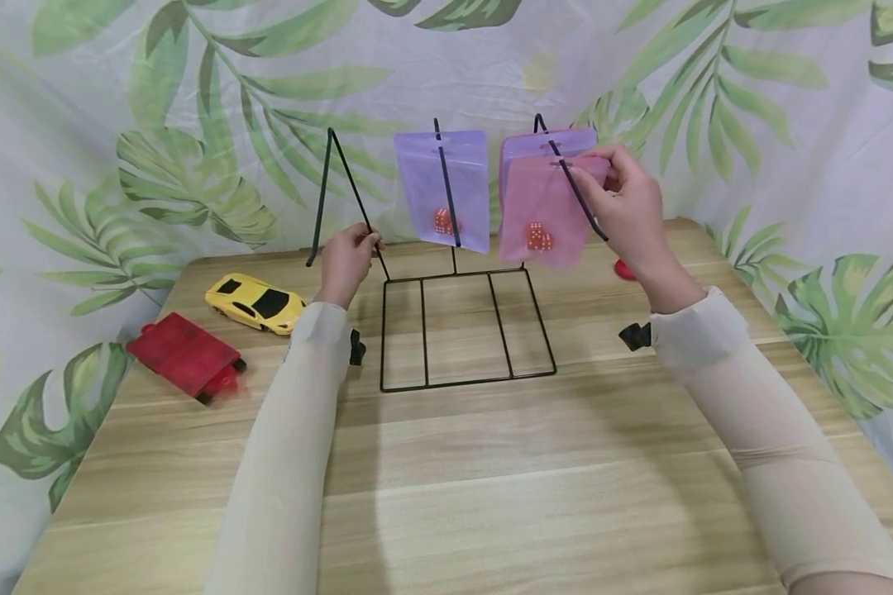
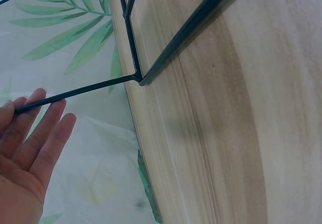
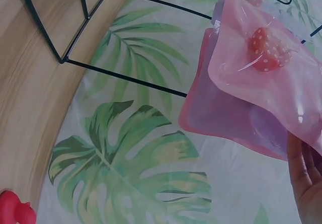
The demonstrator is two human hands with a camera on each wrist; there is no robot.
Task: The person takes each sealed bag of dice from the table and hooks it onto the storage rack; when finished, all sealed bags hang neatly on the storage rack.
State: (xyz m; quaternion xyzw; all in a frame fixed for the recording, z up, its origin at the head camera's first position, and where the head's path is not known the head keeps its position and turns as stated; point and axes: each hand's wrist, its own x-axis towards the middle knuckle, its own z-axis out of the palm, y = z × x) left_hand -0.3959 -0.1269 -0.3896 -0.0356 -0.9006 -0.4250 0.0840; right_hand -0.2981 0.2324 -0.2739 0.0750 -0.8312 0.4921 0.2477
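Observation:
A black wire rack (image 1: 469,383) stands on the table with three upright arms bent forward at the top. My left hand (image 1: 345,260) pinches its left upright between thumb and fingertips, the other fingers extended in the left wrist view. At the right arm, my right hand (image 1: 628,202) grips the upper right corner of a pink zip bag (image 1: 521,194) with red dice inside; the arm passes at its hang slot. Behind it on that arm hangs a purple bag (image 1: 517,147), with a pink edge behind that in the right wrist view. Another purple bag (image 1: 417,182) with red dice hangs on the middle arm.
A yellow toy car (image 1: 249,302) and a red toy vehicle (image 1: 182,351) lie left of the rack. A small red object (image 3: 15,209) sits near the table's back right. Leaf-printed cloth hangs behind the table (image 1: 461,496).

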